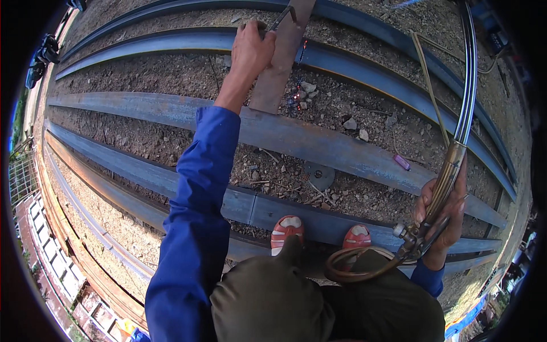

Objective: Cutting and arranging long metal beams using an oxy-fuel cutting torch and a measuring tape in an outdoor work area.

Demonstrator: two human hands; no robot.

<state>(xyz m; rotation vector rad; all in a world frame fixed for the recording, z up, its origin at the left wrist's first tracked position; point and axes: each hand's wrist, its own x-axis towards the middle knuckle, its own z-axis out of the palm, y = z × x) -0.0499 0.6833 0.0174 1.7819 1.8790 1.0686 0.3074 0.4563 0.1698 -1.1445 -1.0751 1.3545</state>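
My left hand (250, 50) is closed at the far side, beside a flat rusty steel strip (272, 88). A thin, dark, bent metal rod (281, 18) sticks out from between its thumb and fingers, over the strip; its exact kind is unclear. The strip lies across the long steel beams. Along its right edge, red-orange sparks (297, 97) glow on the beam and the dirt. At the right, my right hand (444, 208) is wrapped round the brass handle of a cutting torch (453, 165), whose long shiny tubes point away from me.
Several long steel beams (342, 145) run sideways over stony dirt. A brown hose (342, 273) loops from the torch over my knee. A round metal disc (320, 175) and a pink lighter-like object (401, 162) lie between beams. My red shoes (288, 228) are close to the near beam.
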